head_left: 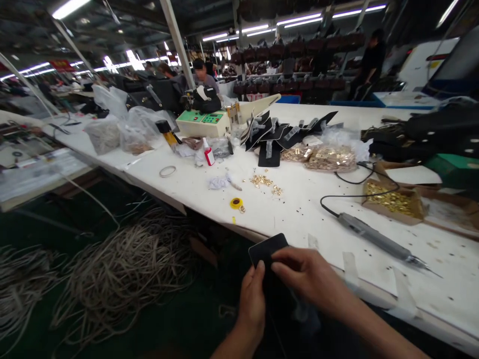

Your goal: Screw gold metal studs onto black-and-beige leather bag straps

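Note:
A black flat piece with rounded corners and a pale edge line [268, 248] is held just off the table's front edge. My left hand [252, 299] grips it from the left, thumb on top. My right hand [305, 274] is closed over its right side, thumb and forefinger pinched together; whatever sits between those fingertips is too small to make out. Part of the piece below is dark and hard to see. Beyond it on the white table lie a yellow roll of tape [236, 203] and small gold metal fittings [261, 181].
To the right lies a grey electric screwdriver [374, 239] with a cable, near a cardboard box of gold parts [392, 199]. Black flat pieces [269, 153] are stacked behind, beside a red-white bottle [208, 152] and a green-panelled machine [204, 122]. Pale cords [130, 269] pile on the floor.

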`<control>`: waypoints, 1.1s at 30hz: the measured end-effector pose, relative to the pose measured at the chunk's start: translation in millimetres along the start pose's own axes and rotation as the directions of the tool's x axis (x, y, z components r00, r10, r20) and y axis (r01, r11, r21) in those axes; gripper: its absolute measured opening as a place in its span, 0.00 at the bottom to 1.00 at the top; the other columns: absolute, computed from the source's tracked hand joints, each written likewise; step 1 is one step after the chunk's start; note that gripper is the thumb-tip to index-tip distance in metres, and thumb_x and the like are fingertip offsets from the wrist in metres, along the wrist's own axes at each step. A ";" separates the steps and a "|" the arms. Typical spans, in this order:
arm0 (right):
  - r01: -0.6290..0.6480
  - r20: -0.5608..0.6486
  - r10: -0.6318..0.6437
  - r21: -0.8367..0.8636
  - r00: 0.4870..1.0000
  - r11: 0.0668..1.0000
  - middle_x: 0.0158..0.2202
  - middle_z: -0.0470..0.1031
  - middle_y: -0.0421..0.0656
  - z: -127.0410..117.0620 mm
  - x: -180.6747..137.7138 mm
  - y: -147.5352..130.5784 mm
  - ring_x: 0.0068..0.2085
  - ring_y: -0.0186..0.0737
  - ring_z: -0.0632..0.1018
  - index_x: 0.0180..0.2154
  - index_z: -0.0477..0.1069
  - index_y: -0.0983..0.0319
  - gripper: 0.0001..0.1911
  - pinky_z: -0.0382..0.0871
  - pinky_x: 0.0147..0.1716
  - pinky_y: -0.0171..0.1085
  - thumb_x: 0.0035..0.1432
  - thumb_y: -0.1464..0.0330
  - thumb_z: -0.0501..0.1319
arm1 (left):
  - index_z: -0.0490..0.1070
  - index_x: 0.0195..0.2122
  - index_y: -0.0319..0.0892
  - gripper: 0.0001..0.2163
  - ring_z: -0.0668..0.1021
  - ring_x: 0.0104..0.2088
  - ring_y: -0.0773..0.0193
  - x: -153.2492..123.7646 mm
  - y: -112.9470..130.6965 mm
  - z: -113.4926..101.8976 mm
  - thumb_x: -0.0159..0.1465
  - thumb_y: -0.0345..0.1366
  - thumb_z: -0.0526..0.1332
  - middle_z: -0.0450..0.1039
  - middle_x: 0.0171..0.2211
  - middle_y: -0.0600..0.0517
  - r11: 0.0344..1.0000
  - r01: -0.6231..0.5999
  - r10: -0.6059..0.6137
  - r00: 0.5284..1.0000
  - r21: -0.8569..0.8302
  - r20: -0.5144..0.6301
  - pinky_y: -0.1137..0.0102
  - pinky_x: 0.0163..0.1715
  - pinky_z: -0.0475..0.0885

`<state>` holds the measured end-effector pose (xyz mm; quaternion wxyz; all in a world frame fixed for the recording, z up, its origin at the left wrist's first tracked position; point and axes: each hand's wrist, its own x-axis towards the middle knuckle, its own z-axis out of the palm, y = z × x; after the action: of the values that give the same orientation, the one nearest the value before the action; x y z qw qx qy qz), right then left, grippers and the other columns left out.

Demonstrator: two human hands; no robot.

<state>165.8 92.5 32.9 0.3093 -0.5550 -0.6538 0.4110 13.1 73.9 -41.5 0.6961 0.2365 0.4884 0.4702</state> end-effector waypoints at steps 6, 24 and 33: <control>0.097 -0.176 -0.172 -0.369 0.969 0.925 0.38 0.81 0.39 18.4 112.6 9.0 0.37 0.40 0.80 0.42 0.79 0.56 0.08 0.69 0.39 0.37 0.61 0.64 0.66 | 0.79 0.48 0.39 0.20 0.78 0.56 0.49 11.0 -4.2 -20.2 0.60 0.48 0.70 0.81 0.49 0.43 0.988 0.036 -0.061 0.984 -0.151 -0.166 0.56 0.62 0.66; 0.016 -0.067 -0.079 -0.654 0.995 0.757 0.42 0.79 0.43 62.7 183.4 37.1 0.42 0.41 0.78 0.43 0.77 0.57 0.14 0.62 0.36 0.37 0.70 0.60 0.55 | 0.79 0.50 0.39 0.23 0.78 0.56 0.48 22.0 26.3 -60.7 0.59 0.49 0.69 0.81 0.49 0.42 0.988 -0.097 0.069 0.971 -0.117 -0.227 0.55 0.63 0.65; 0.062 -0.057 -0.121 -0.603 0.991 0.795 0.40 0.79 0.46 54.8 182.6 35.7 0.41 0.41 0.79 0.36 0.77 0.60 0.13 0.64 0.36 0.35 0.69 0.63 0.56 | 0.80 0.44 0.41 0.18 0.80 0.54 0.48 10.1 27.1 -61.4 0.56 0.46 0.73 0.83 0.44 0.45 0.987 -0.029 -0.027 0.937 -0.155 -0.349 0.55 0.62 0.68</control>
<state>100.3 262.5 -33.8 0.1674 -0.6105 -0.7610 0.1416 -53.0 87.0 -49.9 0.6143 0.0934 0.5657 0.5422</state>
